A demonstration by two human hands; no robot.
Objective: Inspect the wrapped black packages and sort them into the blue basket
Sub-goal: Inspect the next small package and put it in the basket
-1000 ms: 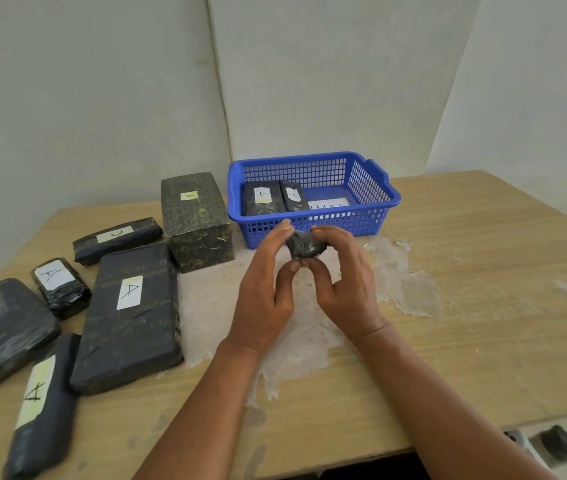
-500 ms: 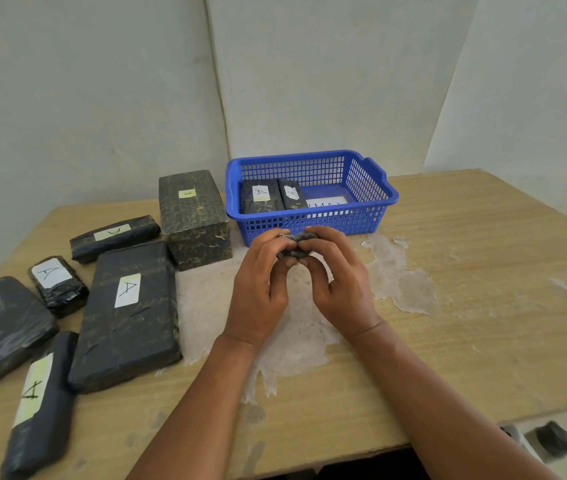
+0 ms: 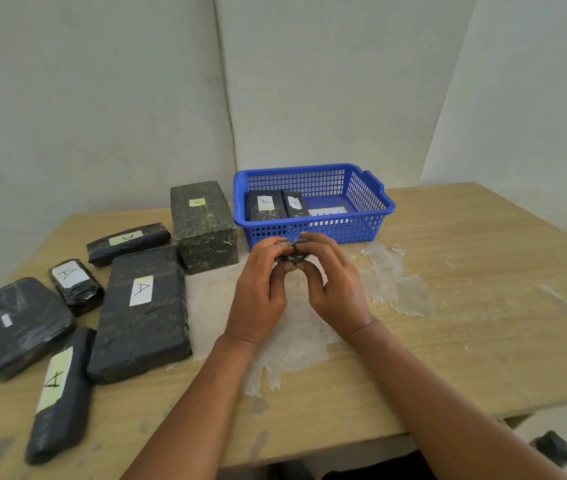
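Two hands hold one small black package just in front of the blue basket.

The left hand (image 3: 258,292) and the right hand (image 3: 335,289) meet over the table (image 3: 465,323), and the fingers of both are curled shut around the small black package (image 3: 292,252). It is mostly hidden, so I cannot tell which way its long side runs. The blue basket (image 3: 375,216) sits right behind the fingers, a little farther from the person, with two packages inside (image 3: 264,206) on its left side. The right side of the basket floor is bare, and the right hand looks nearer to it. Six more packages (image 3: 140,306) wait on the left.
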